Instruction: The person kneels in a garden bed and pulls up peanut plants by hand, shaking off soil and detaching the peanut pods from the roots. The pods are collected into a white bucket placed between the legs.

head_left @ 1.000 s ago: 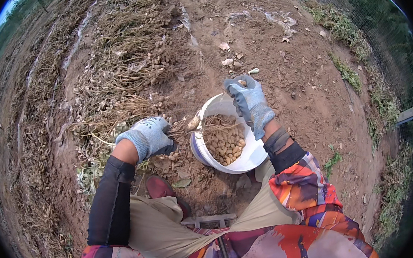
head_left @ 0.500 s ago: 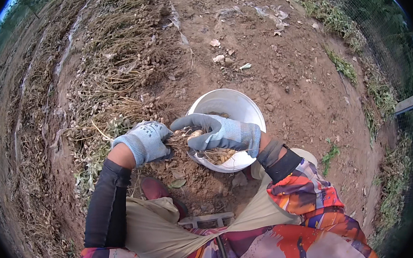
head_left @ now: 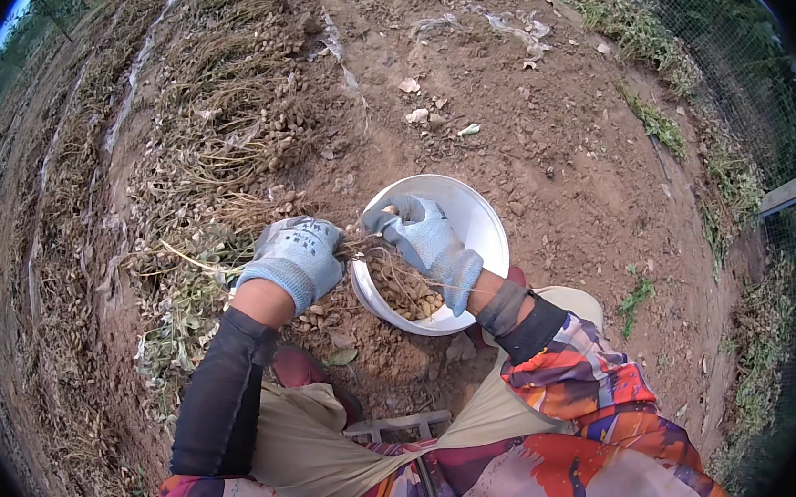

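My left hand (head_left: 301, 258), in a light blue-grey glove, is closed around a dried peanut plant (head_left: 357, 245) at the left rim of a white bucket (head_left: 485, 235). The plant's thin roots stick out past the fingers over the bucket. Above the bucket's opening, my gloved right hand (head_left: 423, 236) has its fingers curled at the root end, with a pale peanut (head_left: 391, 211) showing between them. Loose peanuts (head_left: 414, 297) lie inside the bucket, partly hidden by my right hand and the roots.
A row of uprooted peanut plants (head_left: 226, 150) stretches away on the left, with plastic film strips (head_left: 136, 68) beyond. Brown soil (head_left: 553, 166) lies to the right, bordered by weeds (head_left: 641, 38) and a mesh fence (head_left: 681, 1). My shoe (head_left: 299, 365) is just short of the bucket.
My right hand has turned and curled its fingers more tightly, rising slightly toward the bucket's far side. My left hand has shifted a little right, toward the bucket.
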The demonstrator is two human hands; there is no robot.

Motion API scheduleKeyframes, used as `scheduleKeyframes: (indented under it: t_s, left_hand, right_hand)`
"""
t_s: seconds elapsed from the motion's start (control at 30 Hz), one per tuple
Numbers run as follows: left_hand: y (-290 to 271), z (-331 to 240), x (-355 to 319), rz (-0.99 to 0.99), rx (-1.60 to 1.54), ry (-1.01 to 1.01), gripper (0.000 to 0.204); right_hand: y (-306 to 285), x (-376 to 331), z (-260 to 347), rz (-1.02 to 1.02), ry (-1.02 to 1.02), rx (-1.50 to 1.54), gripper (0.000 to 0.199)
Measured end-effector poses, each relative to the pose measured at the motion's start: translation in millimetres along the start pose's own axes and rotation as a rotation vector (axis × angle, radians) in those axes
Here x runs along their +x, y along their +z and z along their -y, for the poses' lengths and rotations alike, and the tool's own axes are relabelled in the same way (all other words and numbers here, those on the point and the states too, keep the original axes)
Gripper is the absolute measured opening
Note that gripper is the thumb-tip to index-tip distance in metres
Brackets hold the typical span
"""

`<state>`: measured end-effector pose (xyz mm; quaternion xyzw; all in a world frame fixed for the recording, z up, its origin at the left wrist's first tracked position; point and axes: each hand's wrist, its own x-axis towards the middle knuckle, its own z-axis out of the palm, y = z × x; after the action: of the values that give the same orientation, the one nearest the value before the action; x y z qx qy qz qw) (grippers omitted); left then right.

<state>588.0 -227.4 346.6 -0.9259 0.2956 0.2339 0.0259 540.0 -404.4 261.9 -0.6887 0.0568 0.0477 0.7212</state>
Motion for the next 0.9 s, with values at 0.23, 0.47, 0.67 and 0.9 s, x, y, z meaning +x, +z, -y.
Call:
scheduleKeyframes:
  t_s: [0.23, 0.47, 0.67, 0.9]
  left_hand:
    - [2, 17, -25, -0.082, -0.015, 0.12, 0.028]
    - [18, 29, -29, -0.129, -0.062, 0.353, 0.03]
    - [19, 25, -23, -0.054, -0.017, 0.331, 0.026]
    - [20, 20, -18, 0.04, -0.05, 0.329, 0.027]
  right_hand:
    - [-40, 5, 13, -0.269, -0.064, -0.888, 0.027]
    - [-4, -8, 33, 0.318, 0.092, 0.05, 0.032]
    - [24, -10, 41, 0.487, -0.06, -0.133, 0.021]
    - [21, -10, 36, 0.52, -0.006, -0.312, 0.025]
